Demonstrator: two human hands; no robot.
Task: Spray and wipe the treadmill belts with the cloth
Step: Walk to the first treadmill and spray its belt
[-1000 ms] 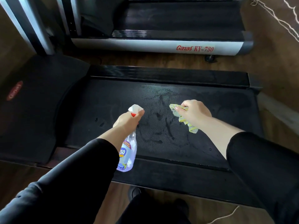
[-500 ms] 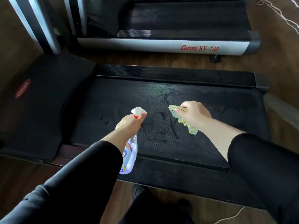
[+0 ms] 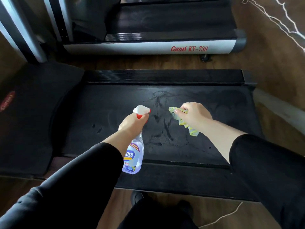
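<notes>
A black treadmill belt lies across the middle of the view, with wet streaks and droplets near its centre. My left hand grips the neck of a clear spray bottle with a white and red nozzle that points at the belt. To its right, my right hand holds a bunched yellow-green cloth just above the wet patch. A second treadmill belt runs behind, on a silver frame marked in red letters.
The black motor cover of the near treadmill fills the left side. Silver uprights rise at the top left. Brown wood floor surrounds the machines. White cords trail at the top right, and another cord lies at the bottom.
Both hands have held their places over the belt, with only a slight shift of the view. The grips on the bottle and the cloth are the same.
</notes>
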